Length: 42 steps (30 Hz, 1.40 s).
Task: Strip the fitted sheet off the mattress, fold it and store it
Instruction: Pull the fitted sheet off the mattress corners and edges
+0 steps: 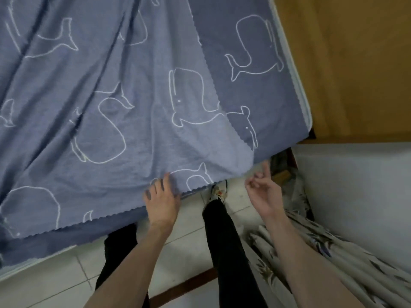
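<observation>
1. My left hand [161, 197] lies with fingers spread on the sheet [100, 103] at the bed's near edge, pinning a loose layer that spreads over the bed, I judge.
2. My right hand [262, 192] hangs off the corner, fingers loosely curled, holding nothing, ready to catch it.
3. The sheet is soft, creased blue cotton with white whale outlines and a zigzag hem.
4. Pale piping edges the mattress [299, 90].

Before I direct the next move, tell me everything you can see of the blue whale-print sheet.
The sheet is blue-grey, cotton-looking cloth printed with white whale outlines, its edges scalloped. It lies loose and wrinkled over the mattress, a lighter layer overlapping a darker one at right, its near edge hanging toward the tiled floor. The left hand rests on that edge; the right hand hovers beside it, not touching.
</observation>
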Tool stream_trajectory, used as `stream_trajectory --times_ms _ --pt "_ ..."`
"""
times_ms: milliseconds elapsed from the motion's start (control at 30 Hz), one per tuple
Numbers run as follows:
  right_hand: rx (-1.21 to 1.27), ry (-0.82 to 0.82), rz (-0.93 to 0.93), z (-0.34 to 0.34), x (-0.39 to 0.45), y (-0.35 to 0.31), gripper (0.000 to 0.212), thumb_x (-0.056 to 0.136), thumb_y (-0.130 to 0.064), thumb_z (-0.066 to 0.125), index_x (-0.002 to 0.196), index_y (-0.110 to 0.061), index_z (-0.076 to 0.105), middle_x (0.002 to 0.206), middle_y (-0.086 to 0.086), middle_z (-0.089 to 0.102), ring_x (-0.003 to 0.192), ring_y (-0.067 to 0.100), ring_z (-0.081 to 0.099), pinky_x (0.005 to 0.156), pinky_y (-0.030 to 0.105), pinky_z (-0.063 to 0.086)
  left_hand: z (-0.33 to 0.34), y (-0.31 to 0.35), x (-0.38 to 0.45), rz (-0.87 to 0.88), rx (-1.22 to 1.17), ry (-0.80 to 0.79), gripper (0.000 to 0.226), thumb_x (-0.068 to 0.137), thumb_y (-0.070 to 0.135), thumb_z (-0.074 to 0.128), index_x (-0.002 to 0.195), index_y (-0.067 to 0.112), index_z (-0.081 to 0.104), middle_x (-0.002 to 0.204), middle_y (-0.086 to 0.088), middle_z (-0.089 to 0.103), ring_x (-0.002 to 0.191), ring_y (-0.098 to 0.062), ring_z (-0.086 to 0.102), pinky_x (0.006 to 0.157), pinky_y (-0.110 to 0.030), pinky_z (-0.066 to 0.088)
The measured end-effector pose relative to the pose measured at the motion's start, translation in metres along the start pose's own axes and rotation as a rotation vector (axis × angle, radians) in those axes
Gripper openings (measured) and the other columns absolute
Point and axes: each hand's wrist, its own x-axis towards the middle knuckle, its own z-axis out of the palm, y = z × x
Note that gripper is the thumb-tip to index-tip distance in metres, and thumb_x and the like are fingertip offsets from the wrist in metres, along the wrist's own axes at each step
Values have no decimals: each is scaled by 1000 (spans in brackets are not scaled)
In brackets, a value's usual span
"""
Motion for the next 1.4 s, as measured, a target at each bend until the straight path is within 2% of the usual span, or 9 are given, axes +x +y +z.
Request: stream_trajectory --times_ms 167,300,433,700,867,1067,1200,1333,1400 --pt "-489 63 141 -36 29 -30 58 83 8 49 134 -18 57 79 6 64 64 16 57 76 33 53 1 28 4 41 143 140 6 93 13 65 98 10 63 96 -13 61 94 -36 57 80 -48 45" --pt "-820 170 120 -20 70 -27 16 92 -29 65 107 -23 68 101 3 69 103 23 66 89 40 53 -11 36 9 146 234 -11 28 91 18 40 93 7 65 88 -12 64 85 -35 63 74 -46 49" --pt "-650 291 112 -2 103 -19 23 86 -39 75 92 -19 65 99 4 71 80 20 66 69 31 55 -12 44 17 97 264 -137 18 97 15 49 111 10 59 106 -8 62 101 -32 59 87 -43 43" --pt "-1010 543 -153 16 107 14 37 90 -42 61 107 -10 52 108 12 67 94 33 66 71 33 44 -10 58 5 38 96 -44 7 97 10 48 98 5 54 97 -13 56 90 -36 52 79 -51 45" --pt "-909 381 -95 19 110 9 12 91 -26 69 94 -15 65 97 9 73 88 29 68 81 37 55 -25 61 -3 54 50 53 11 94 5 53 84 8 49 84 -9 51 81 -34 48 80 -52 42" --pt "-525 56 -209 -9 67 -59 10 87 -18 73 77 -21 72 68 -7 65 53 6 52 54 21 45 -56 62 -42 350 -167 328 9 99 19 39 91 22 42 83 6 43 75 -15 35 79 -33 28" --pt "-298 321 -308 -54 53 -100 15 96 -20 64 82 -15 63 81 3 63 75 17 57 68 32 45 -37 107 -56 630 45 124 9 92 20 46 95 23 54 89 4 57 81 -23 53 89 -40 35" --pt "-38 372 -153 -75 61 -112 28 103 -11 52 125 6 58 114 20 67 98 29 64 85 39 50 -19 156 -37 699 229 -71 31 89 22 36 95 22 66 91 3 60 83 -23 62 83 -40 43" --pt "8 317 -217 -96 65 -129 20 101 -8 53 117 -3 65 105 12 73 91 25 70 79 35 54 -9 174 -29 708 276 -155 40 96 29 28 101 21 67 95 3 63 88 -23 63 82 -39 47"
